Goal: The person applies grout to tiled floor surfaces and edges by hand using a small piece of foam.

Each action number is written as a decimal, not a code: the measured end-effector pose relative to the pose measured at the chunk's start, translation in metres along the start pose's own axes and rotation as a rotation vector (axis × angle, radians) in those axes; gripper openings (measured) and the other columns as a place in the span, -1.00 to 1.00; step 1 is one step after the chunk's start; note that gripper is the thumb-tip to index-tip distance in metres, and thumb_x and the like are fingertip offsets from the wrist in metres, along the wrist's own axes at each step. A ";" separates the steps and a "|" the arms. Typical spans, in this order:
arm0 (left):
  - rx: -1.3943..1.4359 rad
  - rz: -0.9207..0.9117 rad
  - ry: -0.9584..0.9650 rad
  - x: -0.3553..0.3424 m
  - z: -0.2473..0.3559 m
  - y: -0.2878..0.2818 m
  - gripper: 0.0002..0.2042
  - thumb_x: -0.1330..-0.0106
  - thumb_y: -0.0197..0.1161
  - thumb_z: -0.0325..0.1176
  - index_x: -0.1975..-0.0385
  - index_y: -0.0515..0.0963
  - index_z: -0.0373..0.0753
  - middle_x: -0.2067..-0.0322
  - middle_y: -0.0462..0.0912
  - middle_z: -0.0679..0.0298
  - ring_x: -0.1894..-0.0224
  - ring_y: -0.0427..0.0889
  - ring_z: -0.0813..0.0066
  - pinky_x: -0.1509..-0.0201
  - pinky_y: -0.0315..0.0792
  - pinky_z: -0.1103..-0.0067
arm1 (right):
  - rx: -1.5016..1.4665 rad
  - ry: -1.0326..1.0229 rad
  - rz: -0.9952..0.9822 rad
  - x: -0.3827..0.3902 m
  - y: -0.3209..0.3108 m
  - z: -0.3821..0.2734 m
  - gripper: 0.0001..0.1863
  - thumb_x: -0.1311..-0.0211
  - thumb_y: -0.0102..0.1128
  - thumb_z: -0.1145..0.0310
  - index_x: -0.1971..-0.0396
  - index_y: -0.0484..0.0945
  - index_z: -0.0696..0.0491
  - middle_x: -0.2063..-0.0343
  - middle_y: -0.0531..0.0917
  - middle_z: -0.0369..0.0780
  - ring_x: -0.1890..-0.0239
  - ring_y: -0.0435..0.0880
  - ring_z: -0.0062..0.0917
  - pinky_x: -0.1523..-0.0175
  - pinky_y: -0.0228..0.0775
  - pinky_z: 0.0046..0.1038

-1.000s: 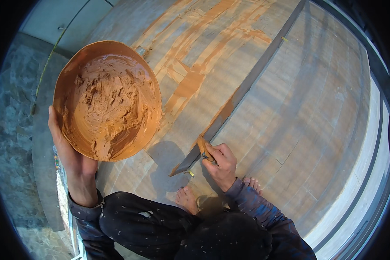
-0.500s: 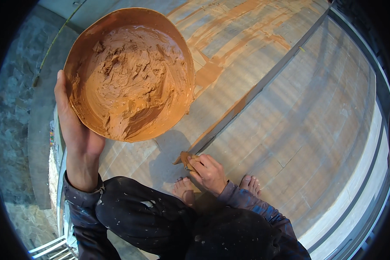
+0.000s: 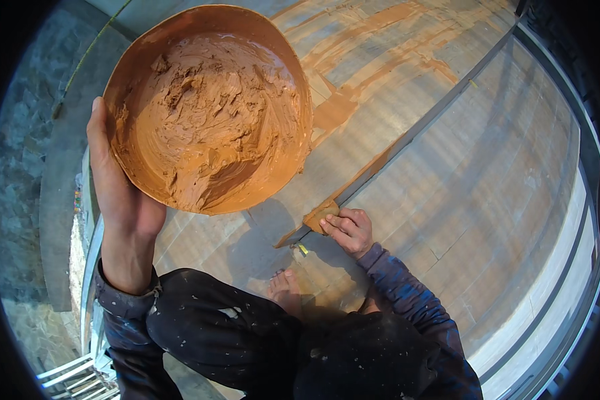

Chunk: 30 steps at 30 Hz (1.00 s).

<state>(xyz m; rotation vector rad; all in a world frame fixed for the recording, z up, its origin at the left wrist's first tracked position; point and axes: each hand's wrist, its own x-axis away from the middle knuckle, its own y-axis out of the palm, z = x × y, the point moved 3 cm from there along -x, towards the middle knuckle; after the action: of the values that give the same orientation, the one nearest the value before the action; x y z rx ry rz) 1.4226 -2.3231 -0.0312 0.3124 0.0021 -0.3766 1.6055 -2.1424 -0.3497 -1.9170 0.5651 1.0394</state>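
Note:
My left hand (image 3: pixel 121 193) holds up a round, orange-brown bowl (image 3: pixel 128 157) from its near left side, with the thumb along the outer wall near the rim. Thick orange-brown paste (image 3: pixel 210 113) fills much of it, with a scooped hollow at the near side. In my right hand (image 3: pixel 351 232) is a small, flat scraper (image 3: pixel 320 217), tan and smeared with paste. It is pressed against a long, narrow dark strip (image 3: pixel 433 113) that crosses the floor diagonally. Orange paste lines part of that strip beyond the scraper, and more shows at its near end.
Tiled floor (image 3: pixel 460 220) spreads on both sides of the strip. Orange smears (image 3: pixel 373 63) cover tile joints at the far side. My bare foot (image 3: pixel 286 288) is just below the strip's near end, beside a small yellow piece (image 3: pixel 303 249). White rails (image 3: pixel 70 373) stand at lower left.
My right hand has moved away from me and to the right with the scraper, onto the strip, uncovering its near end. The bowl in my left hand has shifted slightly upward.

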 end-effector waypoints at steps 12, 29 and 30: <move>-0.002 0.057 0.010 -0.002 -0.009 -0.010 -0.47 -0.68 -0.11 0.06 -0.33 0.43 -0.26 -0.22 0.60 0.18 -0.22 0.62 0.34 -0.35 0.51 0.40 | -0.107 0.730 0.037 -0.038 -0.023 0.003 -0.47 0.04 0.35 0.67 -0.06 0.64 0.22 0.04 0.65 -0.11 0.06 0.61 -0.22 -0.01 0.52 -0.31; 0.018 -0.007 -0.027 -0.004 0.005 -0.034 -0.47 -0.68 -0.09 0.06 -0.32 0.45 -0.27 -0.21 0.62 0.20 -0.20 0.64 0.37 -0.33 0.53 0.42 | -0.502 1.019 0.021 -0.019 0.001 -0.065 -0.50 0.00 0.40 0.63 -0.06 0.68 0.25 0.03 0.69 -0.16 0.28 0.63 -0.55 0.17 0.51 -0.53; 0.017 -0.050 -0.023 -0.007 0.004 -0.033 -0.47 -0.68 -0.09 0.06 -0.33 0.44 -0.27 -0.21 0.62 0.19 -0.20 0.64 0.37 -0.33 0.53 0.42 | -0.495 1.018 0.022 -0.013 0.006 -0.057 -0.50 0.00 0.40 0.63 -0.06 0.68 0.25 0.03 0.69 -0.16 0.28 0.63 -0.55 0.17 0.51 -0.53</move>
<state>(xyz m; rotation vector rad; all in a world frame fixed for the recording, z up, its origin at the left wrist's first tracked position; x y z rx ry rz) 1.4035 -2.3510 -0.0373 0.3252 -0.0161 -0.4296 1.6194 -2.1945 -0.3255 -2.8535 0.9294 0.1159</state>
